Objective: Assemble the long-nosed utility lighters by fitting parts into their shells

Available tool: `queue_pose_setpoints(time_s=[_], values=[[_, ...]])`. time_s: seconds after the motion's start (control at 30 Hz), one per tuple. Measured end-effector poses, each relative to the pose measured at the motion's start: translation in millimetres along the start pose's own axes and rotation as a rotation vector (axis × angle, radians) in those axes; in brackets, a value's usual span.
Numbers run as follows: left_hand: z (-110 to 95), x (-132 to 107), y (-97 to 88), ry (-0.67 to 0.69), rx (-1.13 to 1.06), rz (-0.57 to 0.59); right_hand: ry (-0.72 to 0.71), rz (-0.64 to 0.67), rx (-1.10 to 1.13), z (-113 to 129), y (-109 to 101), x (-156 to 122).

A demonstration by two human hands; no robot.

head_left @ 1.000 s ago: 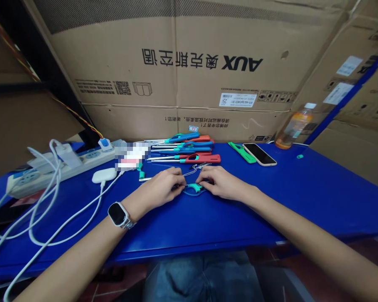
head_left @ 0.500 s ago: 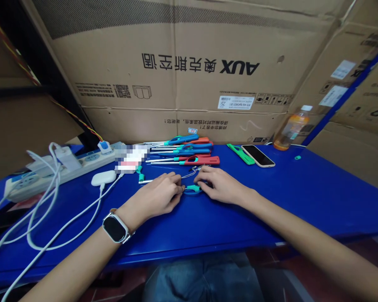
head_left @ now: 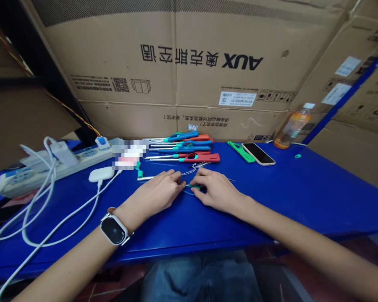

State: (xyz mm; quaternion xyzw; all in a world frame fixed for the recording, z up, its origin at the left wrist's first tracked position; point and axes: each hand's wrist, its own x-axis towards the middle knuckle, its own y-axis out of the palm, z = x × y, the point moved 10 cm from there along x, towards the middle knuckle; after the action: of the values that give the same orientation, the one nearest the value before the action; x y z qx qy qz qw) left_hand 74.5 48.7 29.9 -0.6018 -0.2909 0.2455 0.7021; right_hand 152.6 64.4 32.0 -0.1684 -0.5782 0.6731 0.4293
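Note:
My left hand (head_left: 160,191), with a watch on its wrist, is closed in a pinch at the left end of a blue gas lighter (head_left: 189,192) with a teal part. From the other side my right hand (head_left: 219,188) grips the same lighter with bent fingers, covering most of its body. A thin metal tube (head_left: 145,178) pokes out left of my left hand, beside a small teal piece (head_left: 140,173). White wires (head_left: 192,167) lie just beyond my fingertips.
Red and blue gas lighters (head_left: 203,157) are laid in a row behind my hands. To the right are a green casing (head_left: 242,152), a phone (head_left: 258,154) and an orange drink bottle (head_left: 292,128). White cables and a power strip (head_left: 77,159) occupy the left; cardboard (head_left: 182,84) stands behind.
My right fingers have shifted slightly left, nearer my left fingertips, and now cover more of the teal part. A thin end shows right of that hand. The view has shifted slightly.

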Motion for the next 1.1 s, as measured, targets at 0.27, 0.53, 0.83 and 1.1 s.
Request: queue_pose_setpoints(time_s=[0.27, 0.53, 0.83, 1.1], values=[[14, -4, 4.3, -0.003, -0.211, -0.053, -0.046, -0.047, 0.043, 0, 3, -4], [45, -7, 10.1, -0.104, -0.567, -0.023, -0.014, -0.038, 0.061, -2, 3, -3], [36, -7, 9.2, -0.064, -0.544, -0.041, -0.104, 0.033, -0.020, 15, 5, 7], [46, -10, 9.7, -0.128, -0.587, -0.002, -0.105, -0.003, 0.172, 5, 14, 10]])
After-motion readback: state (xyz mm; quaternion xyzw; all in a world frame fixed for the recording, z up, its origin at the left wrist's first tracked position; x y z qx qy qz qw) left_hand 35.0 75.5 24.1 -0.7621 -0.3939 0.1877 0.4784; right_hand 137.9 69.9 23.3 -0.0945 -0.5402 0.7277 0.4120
